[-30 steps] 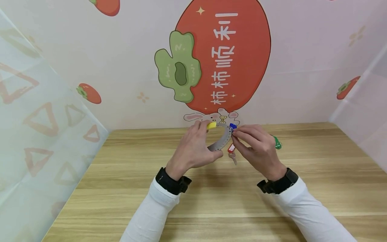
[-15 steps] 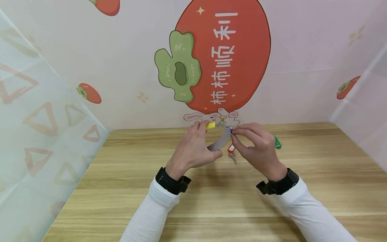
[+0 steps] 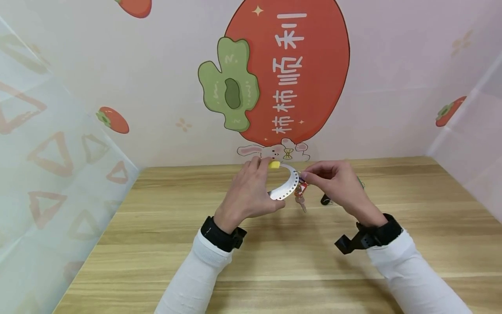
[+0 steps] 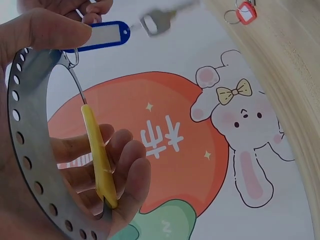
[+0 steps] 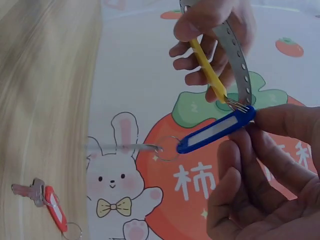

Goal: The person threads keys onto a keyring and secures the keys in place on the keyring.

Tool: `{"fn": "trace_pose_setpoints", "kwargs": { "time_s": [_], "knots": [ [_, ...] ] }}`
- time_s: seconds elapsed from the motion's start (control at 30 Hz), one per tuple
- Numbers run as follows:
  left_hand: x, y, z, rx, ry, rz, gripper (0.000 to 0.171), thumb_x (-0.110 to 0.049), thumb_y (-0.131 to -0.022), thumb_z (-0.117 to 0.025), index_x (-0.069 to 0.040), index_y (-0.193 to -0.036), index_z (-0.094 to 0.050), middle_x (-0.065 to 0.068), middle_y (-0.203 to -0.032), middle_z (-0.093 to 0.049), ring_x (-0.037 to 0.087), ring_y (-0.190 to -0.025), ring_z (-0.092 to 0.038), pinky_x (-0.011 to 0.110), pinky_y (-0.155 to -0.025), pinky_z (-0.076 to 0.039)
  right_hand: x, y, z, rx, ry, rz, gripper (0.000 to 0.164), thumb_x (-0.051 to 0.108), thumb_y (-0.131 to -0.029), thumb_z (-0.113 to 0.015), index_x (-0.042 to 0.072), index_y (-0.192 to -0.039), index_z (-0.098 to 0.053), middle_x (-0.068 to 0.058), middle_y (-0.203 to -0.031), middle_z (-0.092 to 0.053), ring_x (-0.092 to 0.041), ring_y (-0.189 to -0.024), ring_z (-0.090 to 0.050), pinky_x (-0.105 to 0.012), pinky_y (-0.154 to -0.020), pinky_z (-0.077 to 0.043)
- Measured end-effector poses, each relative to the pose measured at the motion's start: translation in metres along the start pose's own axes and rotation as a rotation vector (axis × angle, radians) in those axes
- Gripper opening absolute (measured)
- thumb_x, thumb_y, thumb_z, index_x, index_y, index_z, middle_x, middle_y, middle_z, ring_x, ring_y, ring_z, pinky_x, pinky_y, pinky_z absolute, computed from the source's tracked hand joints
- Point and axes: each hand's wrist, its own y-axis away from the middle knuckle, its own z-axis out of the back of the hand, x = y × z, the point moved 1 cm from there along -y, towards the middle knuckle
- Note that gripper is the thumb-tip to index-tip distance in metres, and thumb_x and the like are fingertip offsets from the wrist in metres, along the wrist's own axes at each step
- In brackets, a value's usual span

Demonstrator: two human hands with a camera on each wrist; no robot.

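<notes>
My left hand [image 3: 249,192] grips a curved metal key holder [image 3: 285,190], pierced with a row of holes and fitted with a yellow handle [image 4: 97,152]. In the left wrist view its thumb lies along the metal, with the fingers curled behind the handle. Between thumb and fingers, my right hand [image 5: 270,180] pinches the end of a blue key tag [image 5: 215,131] beside the holder. A key [image 4: 159,22] hangs from the tag's other end by a split ring [image 5: 168,148]. Several thin wire loops [image 5: 237,104] show where tag and holder meet; whether they are linked, I cannot tell.
A red key tag [image 5: 55,207] with its key [image 5: 31,191] lies on the wooden table [image 3: 164,244]. A black object [image 3: 325,199] and part of a green one [image 3: 361,183] rest near my right hand. Behind the table stands a printed backdrop [image 3: 176,78].
My right wrist has turned and shifted right, and the fingers sit differently on the blue key tag. The black object now shows. My left hand keeps its grip on the key holder.
</notes>
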Motion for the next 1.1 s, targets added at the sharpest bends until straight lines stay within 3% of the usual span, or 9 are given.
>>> {"fn": "trace_pose_setpoints", "kwargs": {
  "time_s": [0.2, 0.6, 0.9, 1.1],
  "knots": [
    [-0.0010, -0.0006, -0.0015, 0.019, -0.031, -0.016, 0.092, -0.057, -0.058, -0.070, -0.010, -0.131, -0.040, 0.006, -0.116, -0.045, 0.019, -0.097, -0.044, 0.035, -0.081, -0.041, 0.0004, -0.0004, 0.0028, 0.065, 0.083, -0.035, 0.028, 0.046, -0.080, -0.064, 0.020, -0.090, -0.070, 0.001, -0.086, -0.066, -0.017, -0.074, -0.061, -0.034, -0.062, -0.046],
    [-0.0030, -0.0020, -0.0053, 0.020, -0.038, -0.032, 0.094, -0.056, -0.057, -0.071, -0.011, -0.133, -0.040, 0.005, -0.112, -0.046, 0.018, -0.092, -0.043, 0.033, -0.074, -0.041, 0.0056, 0.0023, -0.0064, 0.067, 0.369, 0.136, 0.012, 0.022, -0.088, -0.057, 0.011, -0.087, -0.063, 0.004, -0.075, -0.059, -0.012, -0.066, -0.054, -0.027, -0.057, -0.045],
    [-0.0032, -0.0035, -0.0066, 0.043, -0.041, -0.039, 0.097, -0.057, -0.058, -0.070, -0.013, -0.137, -0.037, 0.005, -0.113, -0.045, 0.017, -0.092, -0.043, 0.032, -0.075, -0.041, 0.0027, -0.0001, -0.0060, 0.128, 0.405, 0.150, 0.010, 0.019, -0.090, -0.053, 0.010, -0.087, -0.057, 0.003, -0.075, -0.056, -0.012, -0.064, -0.052, -0.027, -0.055, -0.043],
    [-0.0042, -0.0039, -0.0078, 0.060, -0.036, -0.062, 0.102, -0.056, -0.056, -0.072, -0.013, -0.140, -0.033, 0.004, -0.114, -0.044, 0.017, -0.096, -0.042, 0.031, -0.077, -0.041, 0.0007, -0.0011, -0.0032, 0.149, 0.450, 0.182, 0.007, 0.018, -0.086, -0.056, 0.012, -0.083, -0.055, 0.003, -0.071, -0.052, -0.013, -0.062, -0.048, -0.027, -0.054, -0.042]
  ]
}}
